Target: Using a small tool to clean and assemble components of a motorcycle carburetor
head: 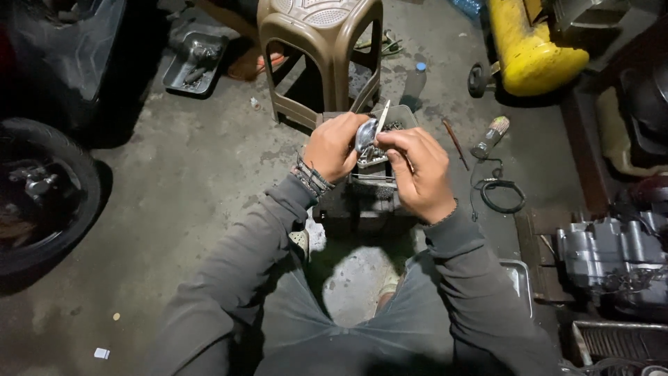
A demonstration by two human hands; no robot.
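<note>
at centre frame, slightly above the middle: left hand point(335, 147) wrapped around a small shiny metal part point(366, 134), grip closed on its left side. right hand point(419, 174) just beside it, fingers pinched on a thin flat metal tool point(383, 115) that points up and slightly right, its lower end against the part. both hands touching or nearly touching around the part, held over a dark metal box point(369, 191) with small hardware in its top, standing on the concrete floor point(202, 181).

directly above the hands: a brown plastic stool point(316, 42). upper left: a metal tray point(195, 63) with dark pieces in it. far left edge: a black tyre point(49, 195). upper right: a yellow tank point(532, 49) on a small wheel. right of the hands: a screwdriver-like tool point(454, 141), a grey handlebar grip point(491, 136) and a coiled black cable point(501, 195) on the floor. lower right: a grey engine casing point(612, 254). bottom of frame: grey sleeves and knees.
</note>
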